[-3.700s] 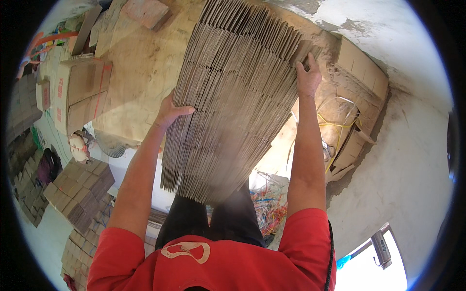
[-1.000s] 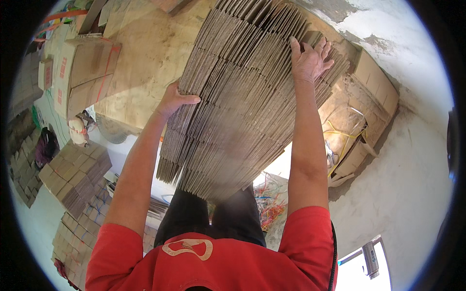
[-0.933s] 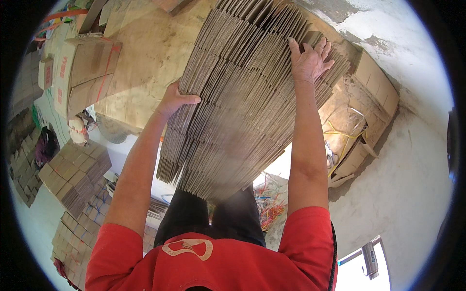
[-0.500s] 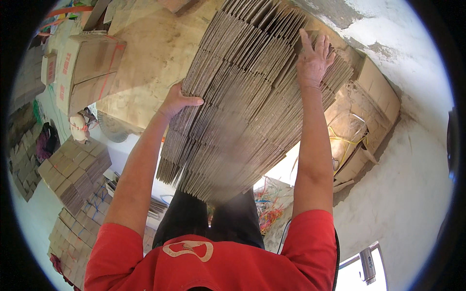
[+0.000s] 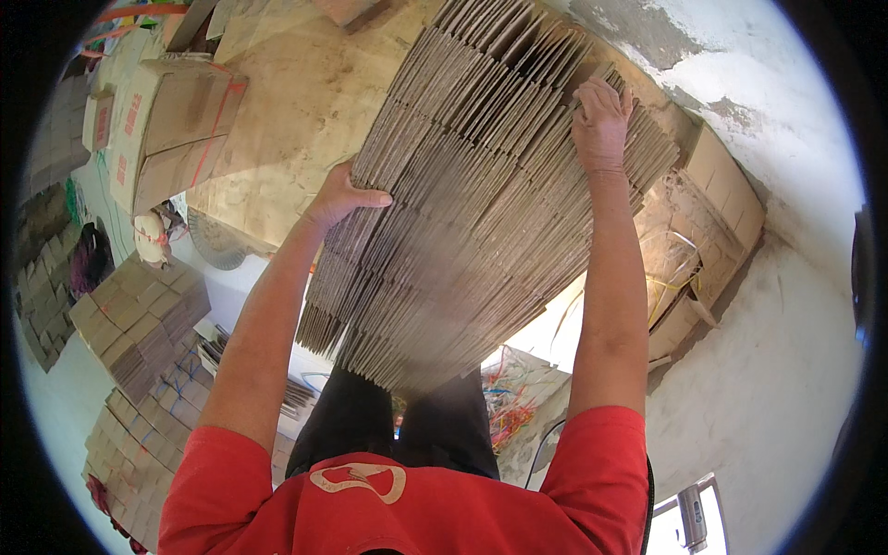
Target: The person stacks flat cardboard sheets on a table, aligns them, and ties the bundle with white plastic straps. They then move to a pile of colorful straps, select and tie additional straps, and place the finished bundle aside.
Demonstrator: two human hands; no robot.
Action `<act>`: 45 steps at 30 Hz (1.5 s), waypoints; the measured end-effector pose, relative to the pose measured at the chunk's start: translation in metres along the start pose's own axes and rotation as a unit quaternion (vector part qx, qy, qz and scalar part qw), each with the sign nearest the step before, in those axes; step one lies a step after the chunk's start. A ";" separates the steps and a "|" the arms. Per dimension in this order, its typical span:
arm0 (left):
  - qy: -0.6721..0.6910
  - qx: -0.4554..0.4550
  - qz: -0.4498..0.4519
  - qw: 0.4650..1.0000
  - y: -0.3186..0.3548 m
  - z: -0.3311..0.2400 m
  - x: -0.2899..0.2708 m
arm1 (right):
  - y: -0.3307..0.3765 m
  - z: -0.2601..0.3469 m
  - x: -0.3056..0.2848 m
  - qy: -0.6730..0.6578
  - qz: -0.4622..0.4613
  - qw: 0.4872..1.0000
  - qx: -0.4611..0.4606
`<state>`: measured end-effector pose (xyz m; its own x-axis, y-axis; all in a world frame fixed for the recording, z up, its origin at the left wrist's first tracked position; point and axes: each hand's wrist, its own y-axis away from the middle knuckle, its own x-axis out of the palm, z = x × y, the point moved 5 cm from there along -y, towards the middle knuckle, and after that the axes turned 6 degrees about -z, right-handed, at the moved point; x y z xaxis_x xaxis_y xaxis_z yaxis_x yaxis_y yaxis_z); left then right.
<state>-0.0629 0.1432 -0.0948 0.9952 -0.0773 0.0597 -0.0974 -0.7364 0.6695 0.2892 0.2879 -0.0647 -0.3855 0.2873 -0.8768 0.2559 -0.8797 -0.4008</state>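
On the far left, low down, tied bundles [image 5: 139, 319] of flat card sit on the floor [image 5: 777, 388]; above them a shut box [image 5: 171, 129] lies by the left edge of a worn board [image 5: 296, 102].

The left hand [image 5: 338, 196] grips the left edge of the stack [image 5: 481, 203]; its thumb lies on top and its fingers curl under the card sheets. The stack is a thick pile of flat brown card pieces; it stands on edge in front of the person's legs and leans up over the board. The right hand [image 5: 601, 116] rests flat and open on the top right part of the stack, fingers spread over the sheet edges.

The stack looks heavy because it has so many sheets; each sheet looks stiff, but the pile is loose, so sheets could slide and fan out. I think the best hold is one hand on each side, squeezing the pile shut.

To the right, more brown boxes [image 5: 721, 203] and loose yellow straps [image 5: 671, 277] lie against a rough white wall [image 5: 740, 74]; the floor is pale and dusty; bright strings [image 5: 509, 407] lie by the legs.
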 end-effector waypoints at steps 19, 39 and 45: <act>0.011 0.036 0.016 0.999 -0.003 0.003 -0.003 | -0.014 0.009 0.006 0.023 0.038 0.998 -0.048; -0.014 0.024 -0.018 0.999 -0.001 0.003 -0.007 | -0.027 0.028 0.003 0.096 0.090 0.986 -0.098; -0.054 0.087 -0.010 0.995 -0.005 -0.001 -0.004 | -0.030 0.008 0.029 0.056 0.147 0.983 -0.094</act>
<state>-0.0667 0.1476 -0.0976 0.9914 -0.1256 -0.0378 -0.0864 -0.8426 0.5316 0.2632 0.3196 -0.0756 -0.1722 0.0802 -0.9818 0.5054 -0.8483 -0.1579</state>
